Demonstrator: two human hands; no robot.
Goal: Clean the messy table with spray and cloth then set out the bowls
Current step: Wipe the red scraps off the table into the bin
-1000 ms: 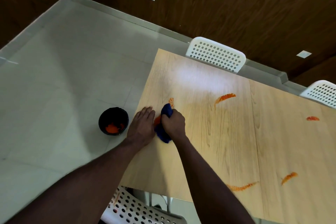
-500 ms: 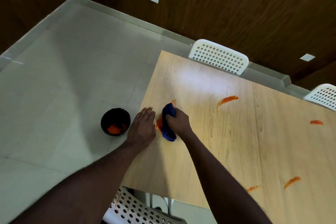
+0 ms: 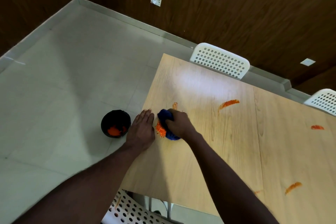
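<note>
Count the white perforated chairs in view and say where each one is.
3. One chair at the table's far edge, one at the right frame edge, one tucked under the near edge. Others may be out of frame.

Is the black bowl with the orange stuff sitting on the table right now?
No, the black bowl sits on the floor, just past the table edge beside the left hand.

A bunched blue cloth point(image 3: 166, 125) lies on the light wooden worktop point(image 3: 209, 160) near its left edge, touching a small heap of orange crumbs point(image 3: 160, 130). Orange smears point(image 3: 229, 104) streak the worktop further right. A black bowl point(image 3: 115, 124) holding orange mess sits on the floor.
</note>
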